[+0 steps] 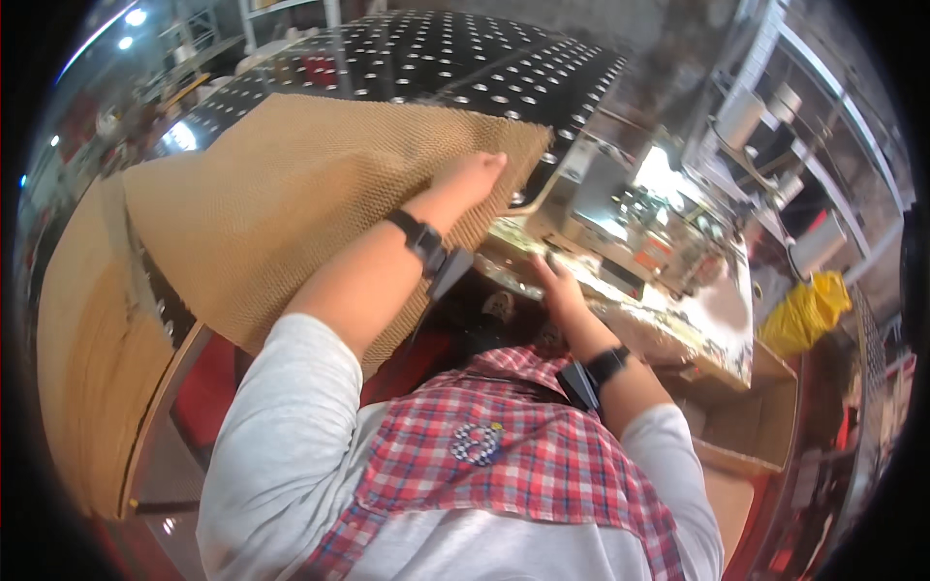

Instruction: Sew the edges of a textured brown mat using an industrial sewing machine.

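Note:
A large brown sheet with a honeycomb-like texture (291, 184) lies over the near part of the dotted table and droops toward me. My left hand (470, 181) is on the sheet near its right edge, with its fingers curled in. Whether it pinches the sheet or something small cannot be made out. Further right, my right hand (559, 288) is at the front edge of the sewing table (668, 334). Its thumb and a finger are stretched apart, and the other fingers are mostly hidden. I see nothing held in it.
A black table with rows of pale dots (426, 63) extends behind the sheet. At the left is a curved wooden tabletop (87, 358). A sewing machine (668, 198) with thread cones (741, 121) stands right. Below are a yellow bag (809, 312) and an open wooden drawer (741, 416).

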A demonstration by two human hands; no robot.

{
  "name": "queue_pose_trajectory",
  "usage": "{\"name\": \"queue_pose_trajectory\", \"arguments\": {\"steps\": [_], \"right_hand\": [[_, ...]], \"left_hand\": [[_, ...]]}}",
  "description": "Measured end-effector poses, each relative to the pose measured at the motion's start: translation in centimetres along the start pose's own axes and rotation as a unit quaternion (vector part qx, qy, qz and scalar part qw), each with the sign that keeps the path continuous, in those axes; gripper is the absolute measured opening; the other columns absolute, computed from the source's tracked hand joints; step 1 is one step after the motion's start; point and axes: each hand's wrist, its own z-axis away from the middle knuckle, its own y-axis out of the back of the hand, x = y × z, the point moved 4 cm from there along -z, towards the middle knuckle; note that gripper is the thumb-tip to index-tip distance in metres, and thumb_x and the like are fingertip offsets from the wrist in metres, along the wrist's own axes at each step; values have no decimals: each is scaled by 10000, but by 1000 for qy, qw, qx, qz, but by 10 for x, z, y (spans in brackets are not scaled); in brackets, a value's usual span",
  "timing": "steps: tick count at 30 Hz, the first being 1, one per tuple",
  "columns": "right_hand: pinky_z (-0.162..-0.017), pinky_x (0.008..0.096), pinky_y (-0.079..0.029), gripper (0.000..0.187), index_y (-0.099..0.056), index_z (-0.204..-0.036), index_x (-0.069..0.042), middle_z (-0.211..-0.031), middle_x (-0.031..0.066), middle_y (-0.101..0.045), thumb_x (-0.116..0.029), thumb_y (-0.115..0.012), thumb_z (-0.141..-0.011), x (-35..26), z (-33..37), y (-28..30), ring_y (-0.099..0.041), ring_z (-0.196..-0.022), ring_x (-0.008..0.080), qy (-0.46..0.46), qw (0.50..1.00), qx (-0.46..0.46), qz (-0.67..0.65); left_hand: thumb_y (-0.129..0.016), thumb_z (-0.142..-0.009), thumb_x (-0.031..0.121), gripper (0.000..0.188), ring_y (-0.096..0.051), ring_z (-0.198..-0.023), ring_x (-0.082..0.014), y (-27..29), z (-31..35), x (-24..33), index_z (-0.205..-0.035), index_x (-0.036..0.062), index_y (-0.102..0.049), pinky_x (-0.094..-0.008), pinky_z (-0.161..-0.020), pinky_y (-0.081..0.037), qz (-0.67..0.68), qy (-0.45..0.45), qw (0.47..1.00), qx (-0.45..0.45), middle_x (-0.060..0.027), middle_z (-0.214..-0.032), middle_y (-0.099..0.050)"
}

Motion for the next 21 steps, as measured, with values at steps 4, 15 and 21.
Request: {"name": "queue_pose_trajectory", "arguments": {"steps": [4, 15, 21], "right_hand": [[-441, 210, -324, 462, -443, -1145, -68, -989, 53, -559, -399, -509, -830, -13, -27, -17, -586, -739, 155, 35, 945, -45, -321], [-496, 229, -340, 305, -484, -995, -65, -883, 27, -540, -298, -560, -814, -5, -61, -18, -527, -710, 112, 4, 958, -10, -285], [-583, 233, -391, 205, -484, -940, -25, -763, 20, -536, -177, -528, -809, -13, -31, 9, -480, -682, 88, 48, 916, 99, -385]], "left_hand": [[-420, -865, 300, 363, -476, -1046, -314, -19, 62, 41, -1081, 30, -529, -360, -891, -365, 150, -183, 970, -55, -179, -1124, -505], [-494, -845, 187, 230, -507, -692, -119, 218, 314, -269, -915, -21, -562, -226, -540, -390, 270, 253, 897, 240, -48, -771, -547], [-466, -852, 381, 363, -528, -703, -167, 232, 363, -224, -957, 37, -512, -259, -567, -393, 128, 591, 780, 164, -49, -773, -553]]}}
